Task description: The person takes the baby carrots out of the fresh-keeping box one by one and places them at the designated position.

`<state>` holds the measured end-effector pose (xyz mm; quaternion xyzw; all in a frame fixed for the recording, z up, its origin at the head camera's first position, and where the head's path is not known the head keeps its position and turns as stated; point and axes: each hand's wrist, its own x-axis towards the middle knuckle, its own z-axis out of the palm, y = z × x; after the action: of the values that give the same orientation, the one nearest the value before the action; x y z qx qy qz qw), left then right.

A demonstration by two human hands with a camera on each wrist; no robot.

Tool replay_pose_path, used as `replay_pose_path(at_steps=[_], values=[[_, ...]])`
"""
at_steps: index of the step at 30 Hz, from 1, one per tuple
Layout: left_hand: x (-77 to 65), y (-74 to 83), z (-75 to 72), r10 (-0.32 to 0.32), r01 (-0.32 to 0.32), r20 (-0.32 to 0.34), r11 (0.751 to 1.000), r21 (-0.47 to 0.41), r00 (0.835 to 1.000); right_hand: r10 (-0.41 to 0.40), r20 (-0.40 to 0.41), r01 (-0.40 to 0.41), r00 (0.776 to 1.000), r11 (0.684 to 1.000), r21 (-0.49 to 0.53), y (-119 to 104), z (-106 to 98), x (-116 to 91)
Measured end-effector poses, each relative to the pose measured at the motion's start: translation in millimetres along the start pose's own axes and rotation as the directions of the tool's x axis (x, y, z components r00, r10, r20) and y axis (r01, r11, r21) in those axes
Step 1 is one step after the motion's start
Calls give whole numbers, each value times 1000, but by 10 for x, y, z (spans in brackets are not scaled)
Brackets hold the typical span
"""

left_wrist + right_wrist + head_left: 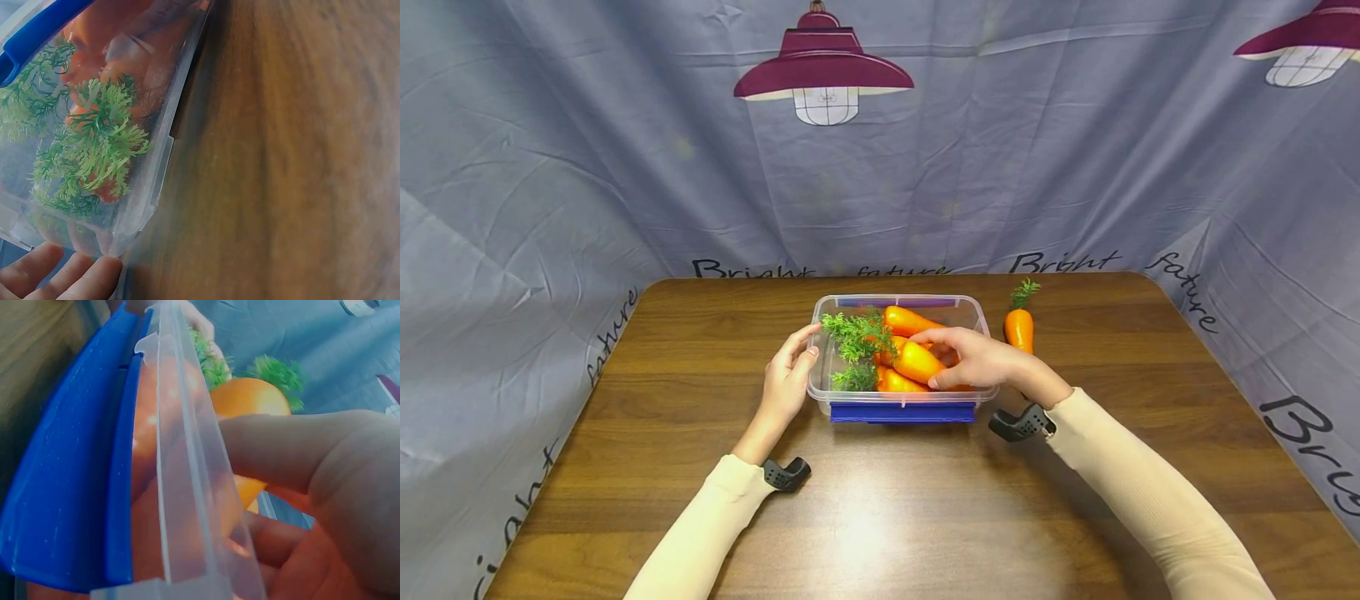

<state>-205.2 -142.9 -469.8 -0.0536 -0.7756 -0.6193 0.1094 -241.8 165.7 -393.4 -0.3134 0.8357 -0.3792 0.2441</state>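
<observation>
A clear plastic container point(822, 398) with blue side latches stands on the table, holding several orange carrots with green leafy tops point(103, 134). My right hand point(973, 357) reaches over its right side and grips one carrot point(917, 362) between thumb and fingers. In the right wrist view that carrot point(250, 397) shows above the thumb, behind the clear wall and blue latch point(75, 462). At the container's left end is my left hand point(788, 375), its fingertips point(103, 275) right at the outer wall and holding nothing.
Another carrot point(1019, 328) lies on the wooden table point(715, 358) to the right of the container, partly hidden by my right forearm. A grey-blue curtain point(925, 183) with printed lamps and lettering hangs behind the table and at both sides.
</observation>
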Motion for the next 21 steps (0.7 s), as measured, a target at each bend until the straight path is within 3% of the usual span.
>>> replay_pose_path(at_steps=[5,8,12,16,19,21], values=[[-8,6,-2,1,-1,3,1000,-12,1000,19,-127,7,992,980,197,10,-12,-20],[-16,13,-5,-2,2,7,1000,-14,1000,61,-219,28,974,924,382,34,-28,-46],[-18,6,-5,-7,7,10,1000,-9,1000,97,-311,122,945,779,614,68,-64,-98],[-17,1,-2,-5,5,10,1000,-12,1000,107,-374,234,921,616,752,79,-155,-178],[-15,5,-6,-1,1,9,1000,-18,1000,127,-401,280,907,528,802,80,-261,-276],[-12,4,-10,2,-1,11,1000,-20,1000,122,-404,299,907,489,819,99,-334,-358]])
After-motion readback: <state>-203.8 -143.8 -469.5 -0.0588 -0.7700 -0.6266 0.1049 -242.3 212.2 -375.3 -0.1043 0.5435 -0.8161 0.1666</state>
